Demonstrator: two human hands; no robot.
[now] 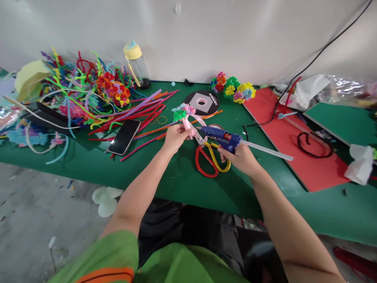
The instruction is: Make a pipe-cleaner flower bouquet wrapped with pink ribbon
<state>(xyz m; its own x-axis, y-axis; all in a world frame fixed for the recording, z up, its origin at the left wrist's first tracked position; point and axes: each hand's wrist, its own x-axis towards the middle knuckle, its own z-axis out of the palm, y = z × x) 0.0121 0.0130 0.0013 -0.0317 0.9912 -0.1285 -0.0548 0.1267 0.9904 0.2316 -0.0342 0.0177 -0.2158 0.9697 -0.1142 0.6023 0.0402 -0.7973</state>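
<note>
My left hand is closed around the wrapped pink stem of a small bouquet of green, blue and pink fuzzy flowers. In my right hand is a blue hot glue gun, with a long whitish glue stick poking out of its back. The gun's nozzle points left, close to the pink stem; whether it touches I cannot tell. Beneath both lie scissors with one red and one yellow handle. A pink ribbon trails from beside the stem toward a black ribbon spool.
To the left are a phone, loose pipe cleaners and a heap of colourful fuzzy flowers. A bottle stands against the wall. Finished-looking flower bunches lie at the back. A red board and black cable are rightward.
</note>
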